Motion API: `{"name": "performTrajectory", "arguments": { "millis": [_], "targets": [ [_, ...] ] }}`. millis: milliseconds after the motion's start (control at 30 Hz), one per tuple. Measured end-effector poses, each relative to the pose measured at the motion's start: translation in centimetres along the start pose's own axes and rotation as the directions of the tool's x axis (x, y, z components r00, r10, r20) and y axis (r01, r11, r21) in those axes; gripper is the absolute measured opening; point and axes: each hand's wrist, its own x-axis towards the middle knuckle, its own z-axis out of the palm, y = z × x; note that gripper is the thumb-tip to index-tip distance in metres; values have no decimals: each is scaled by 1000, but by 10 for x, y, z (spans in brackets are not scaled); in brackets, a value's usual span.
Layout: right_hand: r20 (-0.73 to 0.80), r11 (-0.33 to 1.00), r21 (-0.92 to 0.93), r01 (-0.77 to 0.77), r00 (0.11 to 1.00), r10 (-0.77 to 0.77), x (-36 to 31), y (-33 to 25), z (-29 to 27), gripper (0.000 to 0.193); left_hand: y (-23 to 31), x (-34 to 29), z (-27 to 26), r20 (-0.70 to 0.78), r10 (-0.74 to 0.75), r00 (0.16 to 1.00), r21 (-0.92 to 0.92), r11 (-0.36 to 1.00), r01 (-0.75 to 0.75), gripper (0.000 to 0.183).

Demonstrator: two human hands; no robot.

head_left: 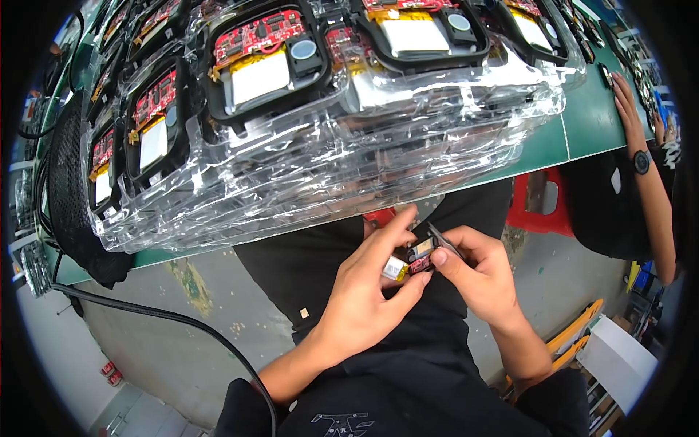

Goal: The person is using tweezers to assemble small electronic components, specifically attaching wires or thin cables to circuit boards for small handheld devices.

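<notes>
Above my lap, both hands are on a small electronic device with a dark casing [441,238]. A red circuit board [420,266] and a silver battery [394,269] with yellow tape show between my fingers. My left hand [364,291] is closed around the battery side, its thumb at the board and its index finger pointing up. My right hand [480,275] pinches the casing from the right, thumb in front. Part of the device is hidden behind my fingers.
A stack of clear plastic trays [306,156], holding several black-framed units with red boards and white batteries, stands on the green table [542,149]. A black cable [167,315] hangs at the left. At the right another person's hand [628,105] rests by the table, near a red stool [535,218].
</notes>
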Motion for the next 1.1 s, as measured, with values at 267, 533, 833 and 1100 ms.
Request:
{"name": "performTrajectory", "arguments": {
  "millis": [267, 533, 833, 1100],
  "targets": [
    [32, 885, 455, -99, 995, 95, -8, 4, 5, 27, -29, 3, -11, 47, 203, 978, -223, 956, -188, 64],
    [50, 970, 226, -86, 996, 77, -7, -11, -3, 27, -29, 8, -14, 90, 284, 955, -387, 893, -229, 58],
    [-6, 999, 46, 19, 1000, -19, -11, -19, -2, 27, -37, 16, -6, 77, 319, 945, -455, 854, -251, 72],
    [35, 713, -591, 377, 895, -444, -10, -30, -14, 28, -43, 15, -5, 171, 172, 970, -664, 748, -16, 66]
  ]
}}
